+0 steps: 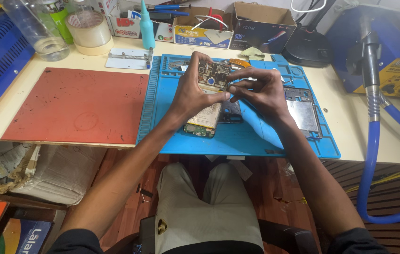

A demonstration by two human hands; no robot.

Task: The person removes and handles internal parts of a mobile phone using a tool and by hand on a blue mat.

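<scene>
An opened phone [208, 94] with its circuit board and battery showing is tilted up over the blue work mat [237, 138]. My left hand [191, 91] grips the phone along its left side. My right hand [261, 89] pinches at the upper right corner of the board with thumb and forefinger. Whether a small part sits between those fingers is too small to tell. A dark back cover piece [232, 113] lies on the mat just below my right hand.
A metal phone frame [302, 113] lies at the mat's right. A red mat [77, 106] covers the left desk. Tape roll [89, 30], plastic bottle [37, 28], teal squeeze bottle [146, 28] and cardboard boxes [261, 26] line the back. A blue hose [374, 155] hangs right.
</scene>
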